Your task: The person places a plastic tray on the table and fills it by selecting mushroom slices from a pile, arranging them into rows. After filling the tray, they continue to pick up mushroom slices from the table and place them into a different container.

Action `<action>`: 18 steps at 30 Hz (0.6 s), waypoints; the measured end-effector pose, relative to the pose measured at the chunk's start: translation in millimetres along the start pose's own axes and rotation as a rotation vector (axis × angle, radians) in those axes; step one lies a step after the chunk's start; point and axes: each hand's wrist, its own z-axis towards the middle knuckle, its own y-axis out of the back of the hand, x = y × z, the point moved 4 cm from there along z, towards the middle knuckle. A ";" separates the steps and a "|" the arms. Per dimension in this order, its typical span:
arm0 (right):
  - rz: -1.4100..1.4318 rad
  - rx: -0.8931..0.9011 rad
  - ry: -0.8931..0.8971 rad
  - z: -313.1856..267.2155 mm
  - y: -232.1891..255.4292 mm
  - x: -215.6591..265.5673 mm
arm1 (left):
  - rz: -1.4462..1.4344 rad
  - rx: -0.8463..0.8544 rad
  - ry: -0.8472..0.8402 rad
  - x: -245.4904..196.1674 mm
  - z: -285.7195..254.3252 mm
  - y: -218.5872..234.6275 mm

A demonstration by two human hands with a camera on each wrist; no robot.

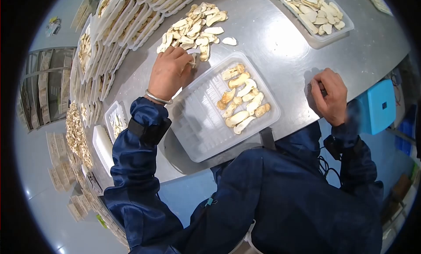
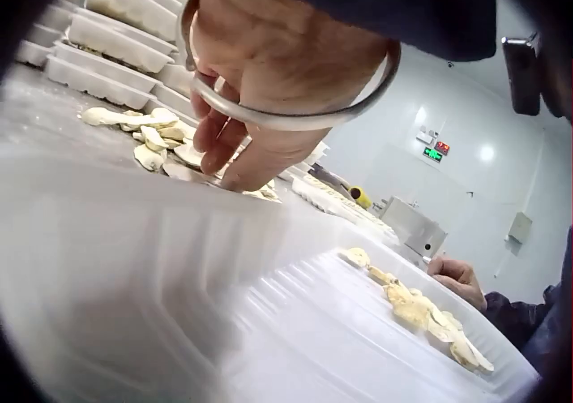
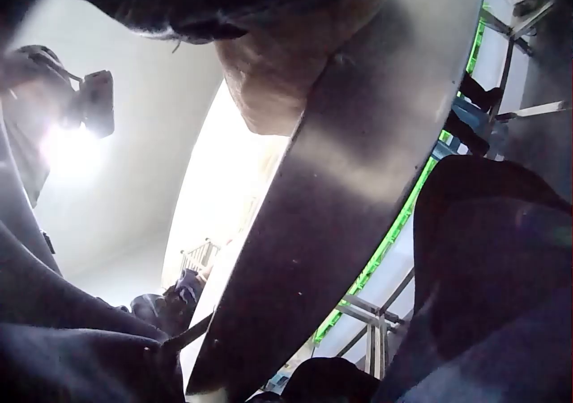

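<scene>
My left hand [image 1: 169, 72], with a metal bangle at its wrist, reaches over the far left corner of a clear plastic tray [image 1: 193, 122]. Its thumb and fingers pinch a pale mushroom slice [image 1: 193, 60] at the near edge of a heap of sliced mushrooms [image 1: 190, 32]. Inside the tray, mushroom slices [image 1: 239, 81] lie in rows on the right side, and its ribbed left part is bare. My right hand [image 1: 330, 96] rests at the table's near edge, right of the tray, fingers loosely curled around nothing. In the left wrist view, the left fingers [image 2: 215, 143] point down into the heap.
Stacked trays of slices [image 1: 127, 26] rise at the left back of the steel table [image 1: 267, 39]. A filled tray [image 1: 346, 29] stands at the far right. Small white trays [image 1: 103, 144] lie left, and a blue stool [image 1: 380, 107] is beside the table at right.
</scene>
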 end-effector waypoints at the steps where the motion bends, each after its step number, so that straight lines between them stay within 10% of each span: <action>1: -0.003 0.000 0.002 0.2 0.1 0.0 | 0.002 -0.005 -0.010 0.8 -1.1 -0.7; 7: 0.006 -0.003 0.003 0.3 0.3 0.2 | -0.212 -0.079 0.073 -1.5 -1.5 17.4; 18: -0.004 0.002 -0.005 -0.9 -0.3 -1.1 | -0.728 0.337 0.409 -61.1 -15.3 2.8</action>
